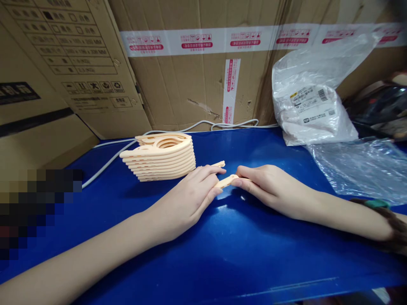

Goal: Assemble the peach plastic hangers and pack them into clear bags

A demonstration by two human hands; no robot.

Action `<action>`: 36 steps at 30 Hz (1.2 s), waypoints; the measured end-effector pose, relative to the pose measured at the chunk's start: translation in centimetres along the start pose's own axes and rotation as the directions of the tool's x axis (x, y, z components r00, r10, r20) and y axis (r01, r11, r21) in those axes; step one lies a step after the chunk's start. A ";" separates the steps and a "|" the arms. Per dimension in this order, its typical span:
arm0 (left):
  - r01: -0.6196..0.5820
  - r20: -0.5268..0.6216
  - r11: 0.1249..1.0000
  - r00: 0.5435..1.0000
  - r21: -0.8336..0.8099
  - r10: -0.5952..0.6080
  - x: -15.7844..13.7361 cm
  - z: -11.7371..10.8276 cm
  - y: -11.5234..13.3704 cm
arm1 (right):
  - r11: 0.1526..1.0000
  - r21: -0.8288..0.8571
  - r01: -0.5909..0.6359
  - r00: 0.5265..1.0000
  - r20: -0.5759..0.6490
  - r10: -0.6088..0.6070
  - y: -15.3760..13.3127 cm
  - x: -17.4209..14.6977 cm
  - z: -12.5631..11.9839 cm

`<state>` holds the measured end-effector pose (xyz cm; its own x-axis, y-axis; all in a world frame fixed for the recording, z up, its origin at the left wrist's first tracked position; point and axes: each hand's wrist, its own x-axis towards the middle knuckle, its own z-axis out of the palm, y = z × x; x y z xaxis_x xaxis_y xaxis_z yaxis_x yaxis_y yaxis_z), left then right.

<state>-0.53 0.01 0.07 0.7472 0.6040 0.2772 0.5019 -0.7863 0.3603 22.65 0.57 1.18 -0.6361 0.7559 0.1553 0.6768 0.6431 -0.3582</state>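
Note:
Between my hands is a cream plastic folding hanger [226, 181], held just above the blue table. My left hand [199, 188] is closed around its left part, with a tip sticking out past the fingers. The thumb and fingers of my right hand [265, 182] pinch its right end. Most of the hanger's shape is hidden by my fingers. To the left of my left hand, a neat stack of matching folded hangers [160, 159] lies on the blue table [229, 254], their curved openings facing up.
Cardboard boxes [178, 84] wall off the back and left, with white printed tape [203, 40] across them. A grey cable [108, 167] runs behind the stack. At the right stand a white plastic mailing bag [311, 106] and a clear plastic bag [365, 169].

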 end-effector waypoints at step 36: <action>0.011 0.042 0.999 0.999 0.033 -0.012 -0.3 0.2 0.1 | 0.971 -0.206 0.123 0.992 0.019 -0.122 0.9 0.0 -0.1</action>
<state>-0.63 -0.30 -0.14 0.7587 0.6077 0.2346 0.5244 -0.7835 0.3335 23.25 1.17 0.98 -0.7205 0.6696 0.1805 0.6552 0.7425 -0.1393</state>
